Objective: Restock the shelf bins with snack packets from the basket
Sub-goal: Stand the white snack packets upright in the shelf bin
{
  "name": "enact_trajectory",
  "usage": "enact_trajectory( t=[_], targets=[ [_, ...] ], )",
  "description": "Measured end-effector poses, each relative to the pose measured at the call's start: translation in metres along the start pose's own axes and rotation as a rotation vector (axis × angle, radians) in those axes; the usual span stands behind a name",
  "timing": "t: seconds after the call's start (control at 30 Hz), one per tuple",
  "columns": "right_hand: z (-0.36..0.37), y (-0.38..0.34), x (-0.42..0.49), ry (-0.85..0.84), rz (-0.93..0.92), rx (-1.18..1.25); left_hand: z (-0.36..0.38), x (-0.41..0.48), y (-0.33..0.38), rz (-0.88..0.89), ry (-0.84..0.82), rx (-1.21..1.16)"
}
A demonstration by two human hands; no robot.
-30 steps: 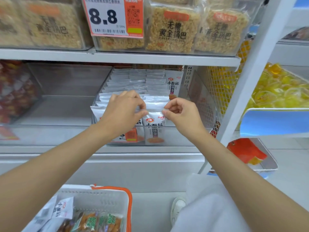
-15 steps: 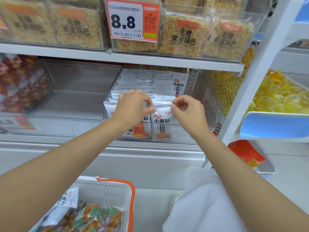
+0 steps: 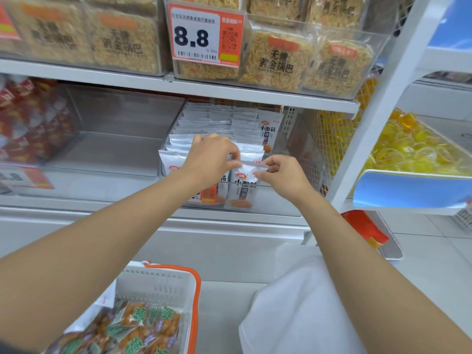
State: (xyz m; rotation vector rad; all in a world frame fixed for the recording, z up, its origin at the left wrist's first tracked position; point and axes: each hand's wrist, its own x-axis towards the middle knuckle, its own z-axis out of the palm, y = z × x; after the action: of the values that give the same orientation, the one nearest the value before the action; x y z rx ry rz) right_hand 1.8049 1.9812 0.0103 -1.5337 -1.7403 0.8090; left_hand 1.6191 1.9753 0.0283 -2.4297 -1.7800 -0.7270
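on my screen both hands are up at the clear bin [image 3: 310, 159] on the middle shelf [image 3: 242, 217]. the left hand [image 3: 212, 159] has its thumb and fingers curled, and they pinch the top edge of a white packet [image 3: 242, 186]. the right hand [image 3: 283, 175] pinches the same top edge from the right side. this packet stands up straight at the near end of the bin, in the right row, just behind the front wall. more white packets [image 3: 219, 121] stand in rows behind it, all the way to the far end. to the left is a second bin [image 3: 115, 149], and left of that are red packets [image 3: 28, 118]. on the shelf above i see big cracker packs [image 3: 277, 60] and a price tag [image 3: 204, 37] that says 8.8. near me, low on the left, is the white basket [image 3: 163, 279] with an orange rim. orange and green snack packets [image 3: 132, 325] lie in it. yellow cups [image 3: 408, 146] sit off to the right
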Motion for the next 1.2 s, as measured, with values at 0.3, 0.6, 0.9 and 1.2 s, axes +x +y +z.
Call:
enact_trajectory(
  t=[0.3,0.6,0.9,1.2],
  targets=[
    [-0.005,0.004,-0.004,-0.137,0.029,0.071,-0.003,0.005,0.010,0.028,-0.006,-0.037],
    [-0.008,0.001,0.002,-0.191,0.107,0.072,-0.002,0.029,0.028,0.016,-0.053,-0.124],
    [-0.005,0.002,0.005,-0.247,0.111,0.040,0.006,0.028,0.024,0.065,-0.078,-0.132],
    [0.000,-0.005,-0.008,0.071,0.043,0.085,-0.003,0.006,0.017,-0.048,0.117,-0.269]
  ],
)
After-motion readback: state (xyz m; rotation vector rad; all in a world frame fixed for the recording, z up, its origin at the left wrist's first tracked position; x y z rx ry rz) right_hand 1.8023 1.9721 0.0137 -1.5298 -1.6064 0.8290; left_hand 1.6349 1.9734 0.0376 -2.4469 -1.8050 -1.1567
